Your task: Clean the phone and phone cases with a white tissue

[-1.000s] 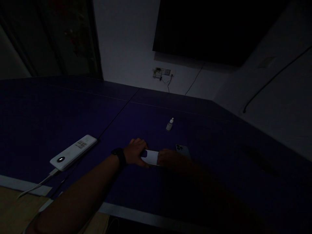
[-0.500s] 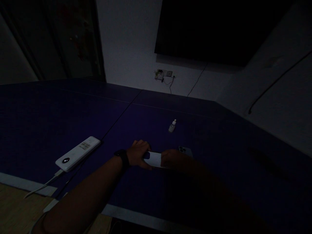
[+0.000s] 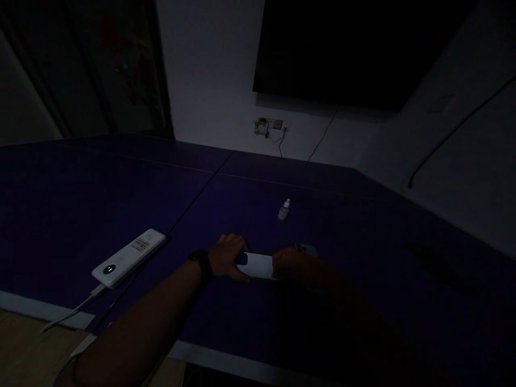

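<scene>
Phone case [image 3: 258, 265] lies toward the bench's [image 3: 226, 317] front edge; left grip [image 3: 226, 259] clasps its sides and should pin it flat. Right grip [image 3: 291, 261], whose hold I cannot tell, should press evenly.

Hands [image 3: 226, 258] [image 3: 288, 262] close together, right curled

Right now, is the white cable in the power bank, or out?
In, it appears: the cable ends in a plug meeting the power bank, no gap visible.
</scene>
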`<state>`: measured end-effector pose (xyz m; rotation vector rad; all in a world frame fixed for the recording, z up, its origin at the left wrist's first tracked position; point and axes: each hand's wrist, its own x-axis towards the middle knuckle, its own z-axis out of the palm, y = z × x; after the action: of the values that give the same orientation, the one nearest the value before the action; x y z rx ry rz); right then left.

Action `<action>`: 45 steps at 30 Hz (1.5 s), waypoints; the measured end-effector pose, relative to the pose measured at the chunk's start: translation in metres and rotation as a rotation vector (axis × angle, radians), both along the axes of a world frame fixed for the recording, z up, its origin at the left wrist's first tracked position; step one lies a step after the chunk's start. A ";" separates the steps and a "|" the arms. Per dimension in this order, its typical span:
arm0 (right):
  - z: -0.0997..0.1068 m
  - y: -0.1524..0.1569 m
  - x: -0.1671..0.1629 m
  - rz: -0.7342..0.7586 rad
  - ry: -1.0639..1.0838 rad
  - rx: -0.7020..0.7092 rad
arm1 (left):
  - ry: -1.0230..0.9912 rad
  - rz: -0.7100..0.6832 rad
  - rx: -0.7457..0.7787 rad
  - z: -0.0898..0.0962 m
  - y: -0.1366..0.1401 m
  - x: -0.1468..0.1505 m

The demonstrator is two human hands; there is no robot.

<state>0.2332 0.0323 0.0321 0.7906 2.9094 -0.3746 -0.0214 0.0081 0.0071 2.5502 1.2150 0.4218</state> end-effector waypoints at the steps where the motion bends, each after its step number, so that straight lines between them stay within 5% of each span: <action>1: 0.000 0.001 0.005 -0.008 -0.006 -0.003 | -0.002 0.002 -0.002 0.000 0.000 0.000; 12: -0.003 -0.018 -0.087 0.040 0.144 0.005 | 0.023 -0.011 -0.023 0.001 0.003 -0.002; 22: 0.002 0.004 0.011 -0.005 -0.021 -0.027 | -0.020 -0.008 -0.010 -0.001 0.001 -0.001; 33: -0.009 -0.008 -0.060 0.027 0.111 0.074 | 0.021 -0.006 -0.016 0.002 0.001 -0.001; 41: 0.007 0.007 0.000 0.014 -0.039 0.069 | -0.012 0.000 -0.034 0.001 0.001 0.000; 45: 0.008 0.009 -0.003 -0.016 -0.049 0.077 | -0.010 -0.006 -0.046 0.002 0.002 0.000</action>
<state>0.2300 0.0411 0.0399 0.8225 2.8890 -0.2422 -0.0214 0.0102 0.0091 2.5093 1.1987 0.4000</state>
